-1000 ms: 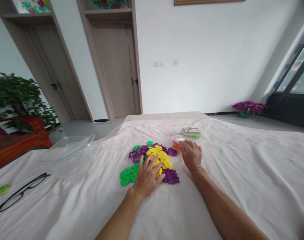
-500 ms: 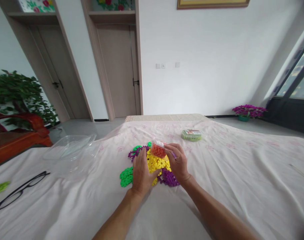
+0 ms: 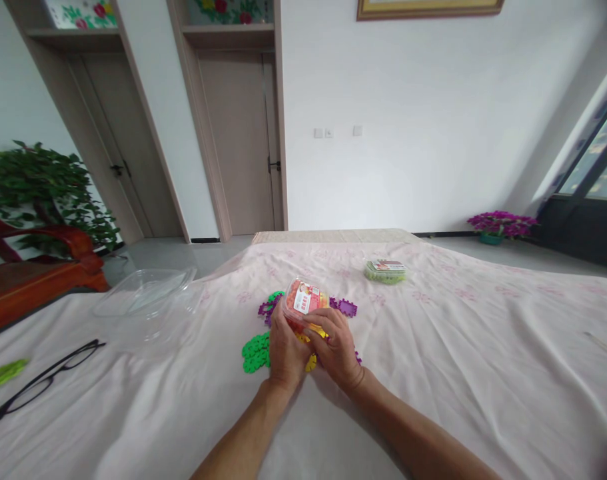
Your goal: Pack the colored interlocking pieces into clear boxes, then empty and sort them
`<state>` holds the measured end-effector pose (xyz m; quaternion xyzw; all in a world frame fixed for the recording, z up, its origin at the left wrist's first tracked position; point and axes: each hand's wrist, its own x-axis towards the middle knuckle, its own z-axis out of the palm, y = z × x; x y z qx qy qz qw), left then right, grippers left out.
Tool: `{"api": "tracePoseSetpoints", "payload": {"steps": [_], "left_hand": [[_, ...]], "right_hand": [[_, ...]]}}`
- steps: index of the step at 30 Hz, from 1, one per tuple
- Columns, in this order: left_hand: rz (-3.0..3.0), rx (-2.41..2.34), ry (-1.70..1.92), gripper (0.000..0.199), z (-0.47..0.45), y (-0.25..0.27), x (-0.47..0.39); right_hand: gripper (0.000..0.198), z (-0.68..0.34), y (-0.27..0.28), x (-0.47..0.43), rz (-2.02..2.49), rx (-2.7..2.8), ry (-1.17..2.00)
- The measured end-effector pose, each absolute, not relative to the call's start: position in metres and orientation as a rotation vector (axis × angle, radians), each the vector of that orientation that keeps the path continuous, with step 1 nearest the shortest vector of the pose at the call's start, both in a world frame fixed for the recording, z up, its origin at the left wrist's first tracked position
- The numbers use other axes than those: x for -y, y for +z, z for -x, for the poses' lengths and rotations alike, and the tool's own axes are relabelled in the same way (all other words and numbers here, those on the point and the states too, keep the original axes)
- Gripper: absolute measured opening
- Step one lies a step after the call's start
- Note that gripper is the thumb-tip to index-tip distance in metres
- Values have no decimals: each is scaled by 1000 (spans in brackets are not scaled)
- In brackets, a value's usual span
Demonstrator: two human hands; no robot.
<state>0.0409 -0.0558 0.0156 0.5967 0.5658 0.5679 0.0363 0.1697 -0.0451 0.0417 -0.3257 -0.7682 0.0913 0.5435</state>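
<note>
A clear plastic box (image 3: 306,297) with red pieces inside and a white-and-red label on its lid is tilted toward me above the pile. My left hand (image 3: 287,350) grips its left side, fingers closed along the edge. From the right, my right hand (image 3: 337,343) is closed on the near edge of the lid. Yellow snowflake-shaped plastic pieces (image 3: 310,364) show in part beneath the hands. Green pieces (image 3: 256,353) lie left of my left hand, and purple square pieces (image 3: 347,307) stick out beyond my right hand. Much of the pile is hidden.
A lidded box of green pieces (image 3: 385,271) stands farther back on the pale tablecloth (image 3: 433,373). At the left are a clear empty container (image 3: 146,300), black glasses (image 3: 48,377) and a lime-green item (image 3: 4,375). A thin stick (image 3: 603,345) lies far right.
The box of red pieces has turned so its labelled lid faces me and moved slightly left. My left hand has closed on it; my right hand has shifted down and left along it.
</note>
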Motion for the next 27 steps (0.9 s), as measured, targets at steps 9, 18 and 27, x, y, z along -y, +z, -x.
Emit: {"api": "tracePoseSetpoints", "payload": {"steps": [9, 18, 27], "left_hand": [[-1946, -1869, 1821, 70, -29, 14, 47], [-2475, -1746, 1957, 51, -32, 25, 52], [-2619, -1651, 1851, 56, -30, 21, 51]], "right_hand": [[13, -161, 52, 55, 757, 1896, 277], [26, -164, 78, 58, 1163, 1935, 257], [33, -168, 82, 56, 1170, 1948, 250]]}}
